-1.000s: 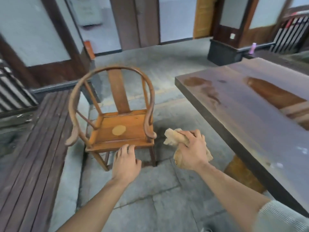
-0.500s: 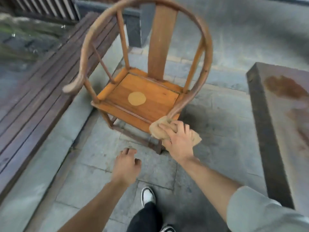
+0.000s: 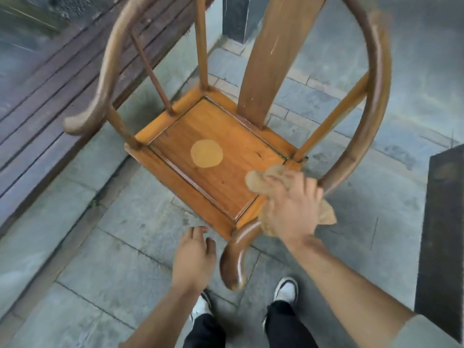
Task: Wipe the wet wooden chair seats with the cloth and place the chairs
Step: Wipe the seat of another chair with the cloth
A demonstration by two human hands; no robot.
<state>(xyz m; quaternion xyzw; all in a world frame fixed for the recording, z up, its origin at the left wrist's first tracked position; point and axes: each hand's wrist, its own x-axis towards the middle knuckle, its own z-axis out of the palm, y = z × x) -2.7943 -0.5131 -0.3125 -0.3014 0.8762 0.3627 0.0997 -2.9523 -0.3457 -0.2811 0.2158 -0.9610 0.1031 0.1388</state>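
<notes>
A single wide-angle view comes from the person's head, looking steeply down and a little forward, so the person's own shoes [image 3: 286, 290] sit at the bottom edge and both forearms reach up into the frame from below. It is close over the chair [image 3: 213, 156], whose seat fills the middle while the curved top rail bends toward the upper edge. The wooden decking [image 3: 50, 79] lies at the left and a dark desk [image 3: 442, 222] corner at the right.
</notes>
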